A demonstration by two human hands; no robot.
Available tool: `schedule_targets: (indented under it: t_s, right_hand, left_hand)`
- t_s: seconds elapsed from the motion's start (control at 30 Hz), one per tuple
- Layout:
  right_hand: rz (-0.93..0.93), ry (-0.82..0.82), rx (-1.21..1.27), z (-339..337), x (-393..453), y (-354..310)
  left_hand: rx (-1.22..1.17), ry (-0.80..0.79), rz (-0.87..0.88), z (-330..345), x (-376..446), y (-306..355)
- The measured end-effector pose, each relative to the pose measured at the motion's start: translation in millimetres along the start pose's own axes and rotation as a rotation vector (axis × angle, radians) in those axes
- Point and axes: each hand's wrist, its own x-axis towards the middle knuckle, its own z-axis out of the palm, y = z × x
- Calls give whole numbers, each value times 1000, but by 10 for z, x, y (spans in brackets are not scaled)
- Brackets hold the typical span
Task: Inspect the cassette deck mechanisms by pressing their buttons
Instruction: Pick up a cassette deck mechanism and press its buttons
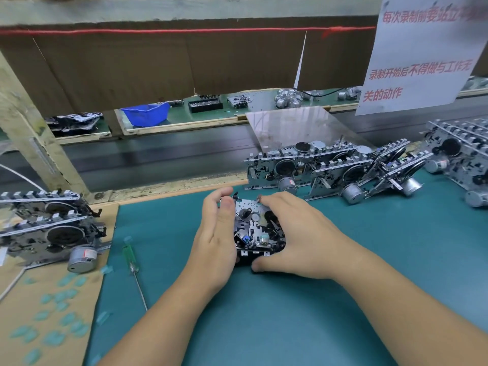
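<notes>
Cassette deck mechanism [257,228]: on the teal desk mat [303,313], centre of view, between both hands; metal face up with black wheels, a small blue part and a silver part visible; near edge dark.
Left hand [216,233]: set on edge against the left side of the mechanism; fingers together and curved over its far left corner, thumb lying along the top left; forearm running in from the lower left. Clamped on the mechanism's left side.
Right hand [295,239]: palm down over the right half of the mechanism; fingers curled across its far right part, thumb tucked against the near edge; forearm entering from the lower right. Clamped on the mechanism's right side.
Button contact: hidden under the fingers, cannot tell which button is pressed, if any.
Left stack of mechanisms [50,225]: on brown cardboard [52,326] at the left, 2 rows of button tabs, a grey motor at the front.
Right group of mechanisms [338,170]: several units leaning in a row beyond the right hand, grey motors at their feet; more units [459,151] at the far right.
Screwdriver [133,268]: green handle, thin shaft, lying on the mat left of the left forearm.
Blue bin [146,113]: on the far bench behind the conveyor.
Paper notice [420,54]: hanging upper right, red print.
</notes>
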Motion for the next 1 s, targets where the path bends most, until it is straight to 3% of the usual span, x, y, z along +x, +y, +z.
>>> schedule_targets:
  t_s: [0.13,0.33,0.57,0.7,0.9,1.0]
  right_hand:
    - [-4,22,31,14,25,28]
    - [2,-98,100,-22,-4,107]
    - [-50,-61,59,-46,15,177]
    - [-84,-147,122,-63,-20,287]
    - [-99,-21,121,-100,-6,292]
    - [-97,-81,192,-120,-26,340]
  left_hand:
    - [-13,30,-26,11,-2,-7]
    - [-7,59,-6,9,11,2]
    - [-3,60,15,12,14,-19]
    - [-19,69,6,-1,24,-28]
    - [-23,87,-12,1,44,-53]
    - [-33,84,-23,-3,46,-63]
